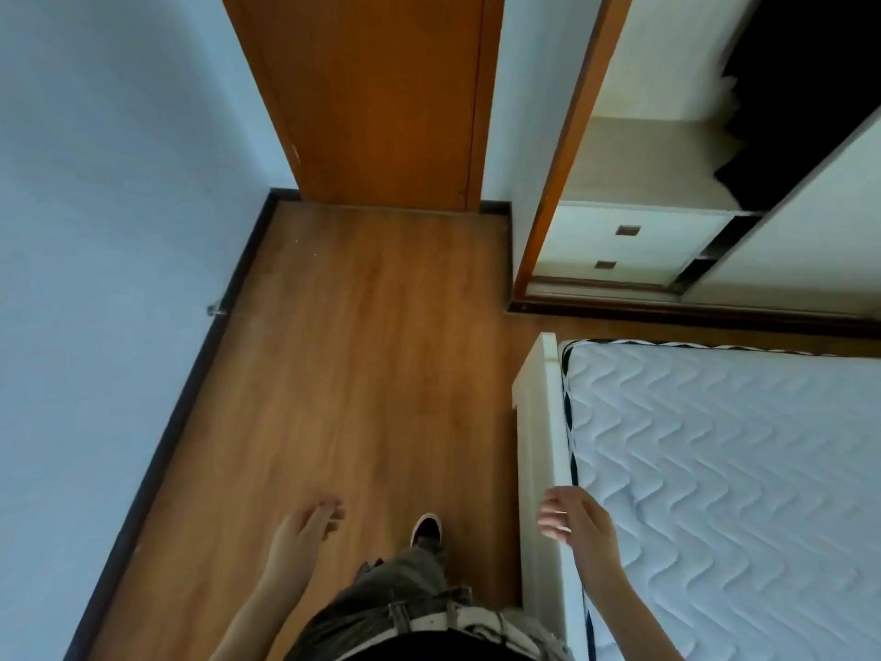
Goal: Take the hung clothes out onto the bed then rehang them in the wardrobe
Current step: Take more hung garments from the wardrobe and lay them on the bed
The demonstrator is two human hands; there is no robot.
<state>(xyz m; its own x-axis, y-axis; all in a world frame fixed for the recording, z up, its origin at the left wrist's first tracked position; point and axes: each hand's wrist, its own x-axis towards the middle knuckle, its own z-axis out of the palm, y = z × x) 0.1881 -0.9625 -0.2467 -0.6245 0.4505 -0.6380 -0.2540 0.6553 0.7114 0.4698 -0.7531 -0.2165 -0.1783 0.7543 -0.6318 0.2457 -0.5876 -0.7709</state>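
Item: person's waist, grey trousers with pale belt (457,617), at the bottom edge; one dark shoe (427,529) stepping forward on the wood floor (362,355).

Item: left hand (305,527), fingers loosely spread, holding nothing, hanging over bare floor.

Item: right hand (572,520), fingers loosely open, holding nothing, over the white bed frame (541,422) at the mattress edge.

Item: bed (739,446), bare quilted mattress, on the right; no clothes lie on it.

Item: wardrobe (667,183), far right, sliding door drawn aside, two drawers low down. Hung clothes (805,102), a dark mass in the opening, blurred; hangers and rail not discernible.

Relation: the clothes lie ahead and to the right, beyond the bed's far edge, well apart from both hands. The right hand is on the nearer side, so it looks the likelier to reach first. Task judged at its start.
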